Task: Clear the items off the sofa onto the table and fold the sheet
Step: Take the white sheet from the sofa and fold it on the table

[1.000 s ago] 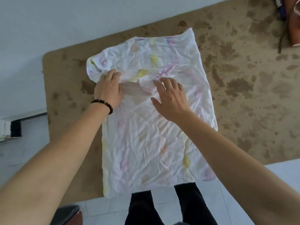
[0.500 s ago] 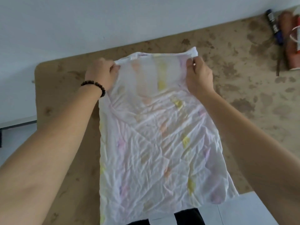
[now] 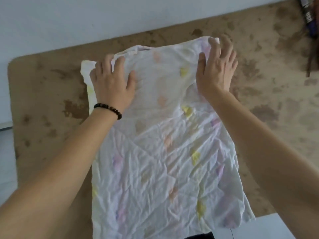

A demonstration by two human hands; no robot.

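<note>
A white crumpled sheet (image 3: 155, 161) with pale pink, yellow and orange patches lies folded in a long strip on a brown mottled surface (image 3: 259, 104). Its near end hangs over the front edge. My left hand (image 3: 112, 83), with a dark bead bracelet on the wrist, lies flat on the sheet's far left corner, fingers spread. At the far right corner my right hand (image 3: 215, 66) presses flat on the sheet with straight fingers. A lower layer of the sheet sticks out to the left of my left hand.
Dark and reddish items (image 3: 309, 23) lie at the far right edge of the brown surface. A pale wall (image 3: 86, 18) runs behind it. White floor tiles (image 3: 259, 228) show at the lower right, below the surface's front edge.
Both hands pinched the sheet's far edge and held it up; now that edge lies down on the surface, and both hands have let go and press flat on it.
</note>
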